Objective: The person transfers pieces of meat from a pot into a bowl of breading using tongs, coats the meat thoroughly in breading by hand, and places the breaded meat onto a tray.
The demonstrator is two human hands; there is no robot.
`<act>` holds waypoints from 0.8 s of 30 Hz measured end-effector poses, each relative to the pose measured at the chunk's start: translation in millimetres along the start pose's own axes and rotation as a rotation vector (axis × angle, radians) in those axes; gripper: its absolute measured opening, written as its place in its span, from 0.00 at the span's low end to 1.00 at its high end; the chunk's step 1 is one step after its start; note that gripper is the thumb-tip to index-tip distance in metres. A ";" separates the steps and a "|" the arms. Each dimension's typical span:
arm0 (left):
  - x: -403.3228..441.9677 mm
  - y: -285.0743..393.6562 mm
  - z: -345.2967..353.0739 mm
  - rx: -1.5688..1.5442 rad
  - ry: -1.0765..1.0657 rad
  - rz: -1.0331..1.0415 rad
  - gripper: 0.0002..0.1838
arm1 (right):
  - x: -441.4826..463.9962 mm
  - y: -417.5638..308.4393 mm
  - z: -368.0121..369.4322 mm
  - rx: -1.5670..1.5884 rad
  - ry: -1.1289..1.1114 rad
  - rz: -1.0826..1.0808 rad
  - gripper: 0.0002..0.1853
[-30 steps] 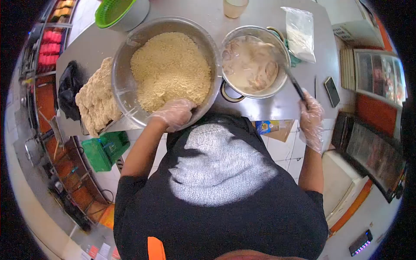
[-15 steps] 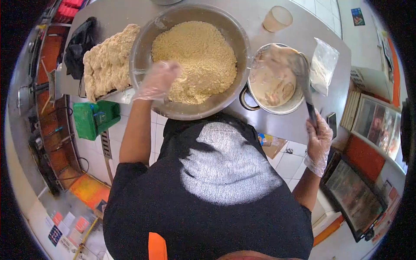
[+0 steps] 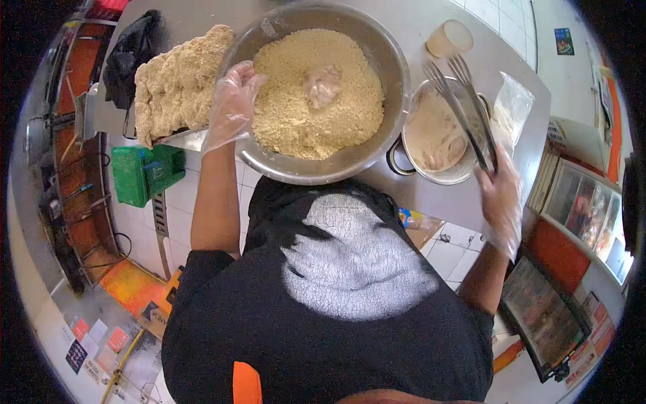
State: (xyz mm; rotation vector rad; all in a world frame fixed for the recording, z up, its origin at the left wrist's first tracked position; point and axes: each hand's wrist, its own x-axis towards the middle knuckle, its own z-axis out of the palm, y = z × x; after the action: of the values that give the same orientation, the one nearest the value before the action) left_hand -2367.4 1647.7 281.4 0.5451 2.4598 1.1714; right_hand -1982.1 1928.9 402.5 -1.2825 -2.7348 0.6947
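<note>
A large metal bowl [image 3: 397, 114] holds pale yellow crumbs [image 3: 296, 124], and a piece of raw, wet-looking meat [image 3: 323, 86] lies on them. My left hand [image 3: 232, 104], in a clear plastic glove, is at the bowl's left side with its fingers loosely bent and nothing seen in them. In my gloved right hand [image 3: 501, 192] are metal tongs [image 3: 479, 131] with dark handles and fork-like ends. Their spread, empty tips are above a pot [image 3: 431, 178] of creamy liquid with pieces of meat in it.
Crumb-coated pieces [image 3: 178, 84] are stacked on a tray left of the bowl. A black plastic bag [image 3: 134, 57] lies beyond them. Behind the pot stands a beige cup [image 3: 449, 39]; a clear bag of white powder [image 3: 513, 111] lies to its right. A green crate [image 3: 145, 175] is below the table's left side.
A piece of meat now lies on the crumbs. My left hand has moved left, towards the bowl's side. The tongs have lifted and their arms are spread apart.
</note>
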 end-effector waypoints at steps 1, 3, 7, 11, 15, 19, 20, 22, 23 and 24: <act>2.4 -5.7 -0.3 0.025 -0.007 0.005 0.30 | -12.3 3.8 -13.1 0.043 -0.077 0.172 0.35; 11.9 -15.4 -1.2 0.070 -0.048 0.020 0.31 | -35.2 20.7 -17.3 -0.119 -0.135 0.280 0.37; 37.4 -9.9 -3.6 0.193 -0.158 0.053 0.34 | -42.2 28.1 22.2 -0.356 -0.080 0.030 0.36; 43.6 27.6 1.9 0.062 -0.239 -0.278 0.38 | 16.4 -51.7 66.0 0.024 0.008 -0.150 0.29; 96.7 -51.7 48.3 -0.003 -0.242 -0.240 0.42 | 116.4 -104.9 136.1 0.433 -0.082 -0.239 0.25; 108.1 -12.1 46.2 -0.065 -0.219 -0.473 0.39 | 225.9 -129.6 219.9 0.243 -0.261 -0.232 0.28; 111.9 -15.1 56.3 -0.233 -0.189 -0.493 0.39 | 243.8 -150.8 225.7 0.352 -0.522 -0.067 0.31; 117.7 -29.1 80.4 -0.570 -0.121 -0.533 0.39 | 270.1 -171.1 243.9 0.179 -0.483 -0.205 0.35; 102.4 -32.1 74.2 -0.515 -0.172 -0.547 0.40 | 267.0 -175.4 265.1 0.094 -0.492 -0.260 0.38; 93.9 -9.8 56.5 -0.461 -0.225 -0.538 0.40 | 268.3 -177.6 276.3 0.012 -0.478 -0.320 0.40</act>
State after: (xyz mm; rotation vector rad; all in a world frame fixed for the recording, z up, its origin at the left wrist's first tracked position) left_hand -2423.2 1724.6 225.8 -0.1114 1.8796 1.2901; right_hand -2347.8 1923.8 187.7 -0.7122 -3.1856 1.0942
